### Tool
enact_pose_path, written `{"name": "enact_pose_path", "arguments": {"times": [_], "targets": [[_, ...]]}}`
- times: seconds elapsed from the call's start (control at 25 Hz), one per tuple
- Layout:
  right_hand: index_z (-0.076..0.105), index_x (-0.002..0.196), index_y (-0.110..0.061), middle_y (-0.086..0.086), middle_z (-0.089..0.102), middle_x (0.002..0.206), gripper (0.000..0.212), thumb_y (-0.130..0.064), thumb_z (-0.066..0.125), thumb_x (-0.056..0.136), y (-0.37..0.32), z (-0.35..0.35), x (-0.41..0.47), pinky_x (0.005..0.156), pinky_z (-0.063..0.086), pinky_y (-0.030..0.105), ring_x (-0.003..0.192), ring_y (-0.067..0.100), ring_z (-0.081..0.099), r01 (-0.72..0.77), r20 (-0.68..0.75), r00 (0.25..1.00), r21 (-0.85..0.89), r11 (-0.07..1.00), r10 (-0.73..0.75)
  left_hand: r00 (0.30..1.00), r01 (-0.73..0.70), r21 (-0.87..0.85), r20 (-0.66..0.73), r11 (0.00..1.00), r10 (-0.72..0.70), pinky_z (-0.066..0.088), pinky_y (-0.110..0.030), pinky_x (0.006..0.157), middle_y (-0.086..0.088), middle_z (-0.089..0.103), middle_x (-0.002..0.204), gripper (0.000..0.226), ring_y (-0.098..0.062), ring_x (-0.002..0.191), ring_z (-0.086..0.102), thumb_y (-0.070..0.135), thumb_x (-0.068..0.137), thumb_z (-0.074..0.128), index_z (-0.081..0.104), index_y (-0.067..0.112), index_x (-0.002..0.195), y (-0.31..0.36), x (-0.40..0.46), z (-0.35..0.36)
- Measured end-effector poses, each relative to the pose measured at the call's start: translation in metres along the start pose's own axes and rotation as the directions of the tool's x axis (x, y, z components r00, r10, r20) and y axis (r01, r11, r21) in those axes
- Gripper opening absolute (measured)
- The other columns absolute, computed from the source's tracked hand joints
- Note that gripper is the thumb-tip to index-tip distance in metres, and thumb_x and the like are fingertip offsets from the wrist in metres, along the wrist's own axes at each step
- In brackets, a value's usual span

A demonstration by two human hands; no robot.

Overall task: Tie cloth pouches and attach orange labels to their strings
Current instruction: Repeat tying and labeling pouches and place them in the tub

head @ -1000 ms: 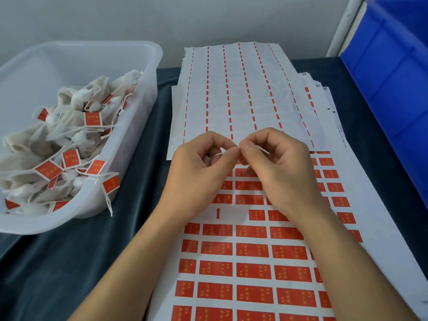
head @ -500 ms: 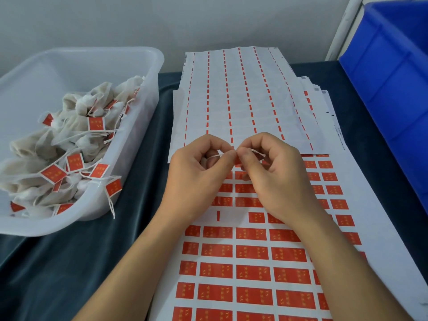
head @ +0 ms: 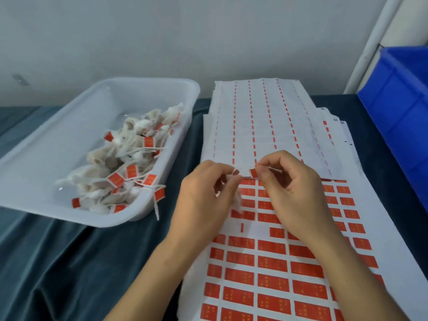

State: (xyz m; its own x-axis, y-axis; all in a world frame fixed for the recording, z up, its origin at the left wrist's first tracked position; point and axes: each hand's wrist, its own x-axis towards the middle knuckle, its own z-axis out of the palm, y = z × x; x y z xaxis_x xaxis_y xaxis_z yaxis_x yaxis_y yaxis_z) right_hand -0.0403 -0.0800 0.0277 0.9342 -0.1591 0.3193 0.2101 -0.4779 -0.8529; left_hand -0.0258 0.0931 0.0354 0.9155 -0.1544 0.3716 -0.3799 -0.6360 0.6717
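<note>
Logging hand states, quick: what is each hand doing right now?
Left hand: fingers curled, pinching the white string of a cloth pouch.
Right hand: pinching an orange label onto the same string.

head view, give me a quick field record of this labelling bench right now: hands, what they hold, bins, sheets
left hand: left hand grips a white cloth pouch and pinches its string
right hand: right hand pinches an orange label and the white string
done pouches: labelled pouches heaped in the translucent white tub, one label hanging over its rim
label supply: sheet of orange labels under the hands, some slots bare
used sheets: peeled backing sheets stacked behind
right side: blue crate
surface: dark teal cloth
</note>
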Motion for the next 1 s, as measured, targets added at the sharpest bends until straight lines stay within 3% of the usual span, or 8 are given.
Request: {"name": "enact_pose_path", "arguments": {"times": [0.12, 0.24, 0.4, 0.48, 0.56, 0.68, 0.88, 1.0], "targets": [[0.061, 0.099, -0.042, -0.026, 0.069, 0.094, 0.003, -0.044, 0.06, 0.097, -0.042, 0.004, 0.003, 0.069, 0.055, 0.008, 0.087, -0.005, 0.07, 0.102, 0.134, 0.985, 0.052, 0.993, -0.108, 0.983, -0.08, -0.043, -0.167, 0.996, 0.072, 0.058, -0.022, 0.074, 0.013, 0.069, 0.094, 0.014, -0.006, 0.082, 0.071, 0.028, 0.1, 0.071, 0.073, 0.02, 0.111, 0.013, -0.005, -0.036], [0.062, 0.101, -0.042, -0.025, 0.071, 0.095, 0.006, -0.036, 0.06, 0.102, -0.095, 0.022, 0.019, 0.072, 0.056, 0.011, 0.088, -0.002, 0.072, 0.241, 0.195, 0.941, 0.181, 0.953, -0.275, 0.921, -0.135, 0.027, -0.366, 0.991, 0.135, 0.055, -0.016, 0.073, 0.015, 0.068, 0.098, 0.012, -0.003, 0.087, 0.069, 0.021, 0.099, 0.073, 0.071, 0.024, 0.11, 0.021, -0.003, -0.082], [0.064, 0.102, -0.034, -0.018, 0.072, 0.094, 0.008, -0.028, 0.06, 0.101, -0.153, 0.081, 0.042, 0.074, 0.06, 0.022, 0.089, 0.0, 0.072, 0.279, 0.273, 0.89, 0.309, 0.909, -0.365, 0.842, -0.046, 0.116, -0.529, 0.992, 0.101, 0.056, -0.016, 0.078, 0.011, 0.065, 0.102, 0.016, 0.001, 0.093, 0.067, 0.014, 0.099, 0.07, 0.07, 0.024, 0.111, 0.002, 0.004, -0.147], [0.064, 0.102, -0.031, -0.017, 0.07, 0.091, 0.008, -0.025, 0.059, 0.101, -0.165, 0.112, 0.05, 0.074, 0.058, 0.024, 0.086, -0.001, 0.069, 0.282, 0.334, 0.874, 0.243, 0.928, -0.353, 0.858, 0.066, 0.162, -0.513, 0.985, 0.027, 0.057, -0.023, 0.082, 0.011, 0.064, 0.102, 0.016, 0.002, 0.093, 0.065, 0.014, 0.1, 0.068, 0.069, 0.024, 0.113, -0.017, 0.006, -0.167], [0.064, 0.103, -0.025, -0.012, 0.068, 0.093, 0.009, -0.022, 0.056, 0.1, -0.166, 0.136, 0.053, 0.078, 0.057, 0.032, 0.087, 0.006, 0.065, 0.331, 0.406, 0.854, 0.059, 0.942, -0.325, 0.916, 0.188, 0.213, -0.39, 0.959, -0.093, 0.057, -0.033, 0.085, 0.01, 0.065, 0.103, 0.016, -0.003, 0.092, 0.065, 0.016, 0.102, 0.064, 0.069, 0.025, 0.113, -0.033, 0.006, -0.175], [0.064, 0.095, -0.021, -0.002, 0.06, 0.099, 0.011, -0.022, 0.053, 0.098, -0.157, 0.145, 0.053, 0.086, 0.05, 0.036, 0.1, 0.018, 0.055, 0.403, 0.429, 0.851, -0.162, 0.901, -0.303, 0.954, 0.265, 0.311, -0.225, 0.913, -0.201, 0.053, -0.03, 0.083, 0.012, 0.066, 0.107, 0.022, -0.009, 0.096, 0.064, 0.019, 0.1, 0.059, 0.071, 0.03, 0.114, -0.041, 0.002, -0.171], [0.065, 0.093, -0.023, -0.007, 0.056, 0.1, 0.007, -0.023, 0.059, 0.096, -0.149, 0.115, 0.053, 0.082, 0.052, 0.032, 0.094, 0.011, 0.053, 0.397, 0.347, 0.879, -0.151, 0.906, -0.327, 0.957, 0.245, 0.573, -0.271, 0.782, -0.101, 0.051, -0.049, 0.077, 0.001, 0.068, 0.106, 0.026, -0.029, 0.103, 0.057, 0.027, 0.091, 0.066, 0.07, 0.026, 0.116, -0.02, 0.005, -0.167], [0.066, 0.094, -0.024, -0.009, 0.055, 0.097, 0.008, -0.025, 0.059, 0.097, -0.141, 0.078, 0.055, 0.08, 0.052, 0.03, 0.093, 0.009, 0.052, 0.389, 0.267, 0.903, -0.177, 0.904, -0.336, 0.951, 0.246, 0.623, -0.303, 0.742, -0.061, 0.05, -0.053, 0.079, -0.009, 0.071, 0.11, 0.027, -0.038, 0.105, 0.057, 0.03, 0.094, 0.066, 0.073, 0.018, 0.117, -0.007, 0.017, -0.155]]}}
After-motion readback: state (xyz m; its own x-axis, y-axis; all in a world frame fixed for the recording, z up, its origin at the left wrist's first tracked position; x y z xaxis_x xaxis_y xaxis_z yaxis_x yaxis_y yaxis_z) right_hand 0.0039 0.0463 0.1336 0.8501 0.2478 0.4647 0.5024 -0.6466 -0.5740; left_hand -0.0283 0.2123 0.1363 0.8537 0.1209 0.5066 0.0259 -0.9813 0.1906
